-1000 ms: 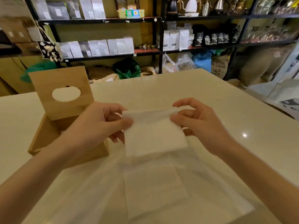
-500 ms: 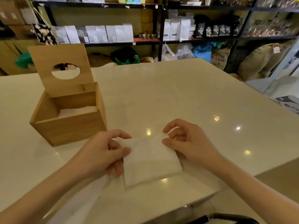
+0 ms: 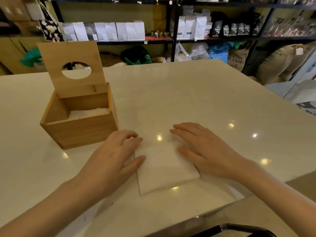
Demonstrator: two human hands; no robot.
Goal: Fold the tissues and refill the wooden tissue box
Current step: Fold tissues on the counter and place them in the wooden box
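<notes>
Left hand (image 3: 118, 158) and right hand (image 3: 203, 149) lay flat, fingers spread, gripping nothing, pressing the folded tissue (image 3: 164, 166) onto the table (image 3: 188, 93). Best to smooth outward evenly, squaring edges to fit the open wooden tissue box (image 3: 80, 129).

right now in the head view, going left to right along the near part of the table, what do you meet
open wooden tissue box → left hand → flat folded white tissue → right hand
</notes>
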